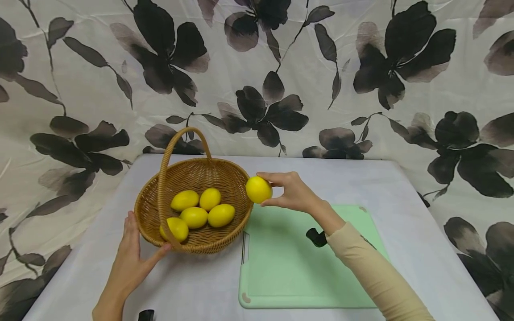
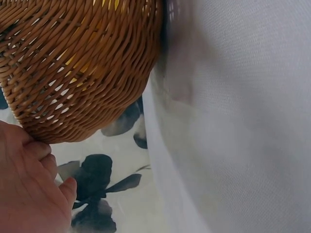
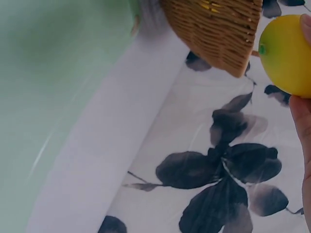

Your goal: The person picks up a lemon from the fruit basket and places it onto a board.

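Beside the right rim of a wicker basket [image 1: 229, 171], my right hand [image 1: 295, 192] pinches a yellow lemon [image 1: 259, 190] between thumb and fingers. The right wrist view shows the same lemon [image 3: 286, 56] with a greenish tip, close to the basket's side [image 3: 218, 34]. Several more lemons [image 1: 194, 217] lie in the basket, one partly behind its arched handle [image 1: 162, 187]. My left hand [image 1: 130, 263] touches the basket's near left rim, fingers stretched along the outside and thumb at the front. From the left wrist, the hand [image 2: 34, 179] meets the woven wall [image 2: 92, 68].
A light green cutting board [image 1: 297, 272] lies on the white-covered table [image 1: 192, 285], right of the basket and under my right forearm. Black wrist-camera parts [image 1: 316, 237] show at the right wrist. A floral cloth [image 1: 257, 67] hangs behind the table.
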